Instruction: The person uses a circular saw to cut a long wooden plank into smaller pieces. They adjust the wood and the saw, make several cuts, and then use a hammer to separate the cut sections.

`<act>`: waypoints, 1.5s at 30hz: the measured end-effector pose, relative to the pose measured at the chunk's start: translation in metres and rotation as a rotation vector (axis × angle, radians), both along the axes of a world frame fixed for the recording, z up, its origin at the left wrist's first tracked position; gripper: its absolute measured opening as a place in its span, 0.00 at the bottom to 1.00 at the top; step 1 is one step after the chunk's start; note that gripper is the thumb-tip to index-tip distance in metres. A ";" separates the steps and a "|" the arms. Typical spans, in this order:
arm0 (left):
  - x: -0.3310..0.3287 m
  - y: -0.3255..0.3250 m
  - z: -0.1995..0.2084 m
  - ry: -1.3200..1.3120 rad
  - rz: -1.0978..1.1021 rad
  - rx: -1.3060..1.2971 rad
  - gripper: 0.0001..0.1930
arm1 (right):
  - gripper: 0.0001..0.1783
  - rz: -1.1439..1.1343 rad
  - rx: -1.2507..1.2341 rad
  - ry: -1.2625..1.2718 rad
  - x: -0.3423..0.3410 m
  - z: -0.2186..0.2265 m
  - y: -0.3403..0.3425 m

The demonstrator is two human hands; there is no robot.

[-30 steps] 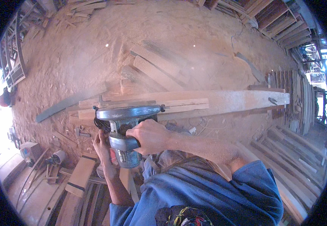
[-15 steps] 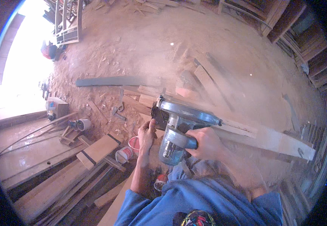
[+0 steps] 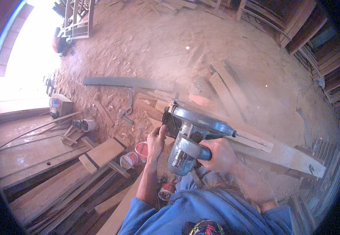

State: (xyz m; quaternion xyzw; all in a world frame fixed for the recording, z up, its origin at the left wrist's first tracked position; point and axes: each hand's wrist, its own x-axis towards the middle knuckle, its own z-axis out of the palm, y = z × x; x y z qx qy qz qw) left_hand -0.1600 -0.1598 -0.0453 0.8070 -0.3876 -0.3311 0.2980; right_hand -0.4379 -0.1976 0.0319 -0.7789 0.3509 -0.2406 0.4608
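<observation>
A circular saw point(image 3: 183, 154) with a worn blue-grey motor body and a metal blade guard rests on a long pale wooden board point(image 3: 291, 156). My right hand point(image 3: 219, 154) is wrapped round its rear handle. At the saw's front left, my left hand point(image 3: 155, 141) is closed with the thumb up against the dark base plate, its fingertips partly hidden. A narrow cut strip point(image 3: 254, 141) runs along the board to the right of the saw. The blade itself is hidden by the guard.
A hammer point(image 3: 126, 116) and wood offcuts lie on the dusty floor beyond my left hand. White-and-red buckets point(image 3: 129, 160) stand nearby. Stacked planks point(image 3: 56, 192) fill the lower left, and a dark plank point(image 3: 115, 81) lies across the far floor. Timber racks point(image 3: 315, 51) stand far right.
The view has turned slightly, and the saw and both hands appear a little farther right and lower. Both hands keep the same hold. The dust around the saw looks thinner.
</observation>
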 end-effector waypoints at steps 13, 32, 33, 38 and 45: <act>0.004 0.001 -0.013 0.045 0.009 -0.038 0.29 | 0.15 -0.017 -0.005 -0.009 0.000 -0.002 -0.002; 0.001 -0.006 0.008 0.058 0.000 0.067 0.29 | 0.19 -0.007 0.003 -0.007 0.001 0.000 -0.005; 0.000 -0.007 0.011 0.049 -0.007 0.065 0.29 | 0.19 -0.011 0.002 -0.017 0.001 -0.002 -0.005; 0.006 -0.005 0.000 0.056 0.005 0.043 0.29 | 0.20 0.000 0.005 -0.018 0.004 -0.007 -0.006; 0.012 -0.003 -0.014 0.011 -0.029 0.003 0.29 | 0.23 0.016 0.028 0.014 0.005 -0.013 -0.005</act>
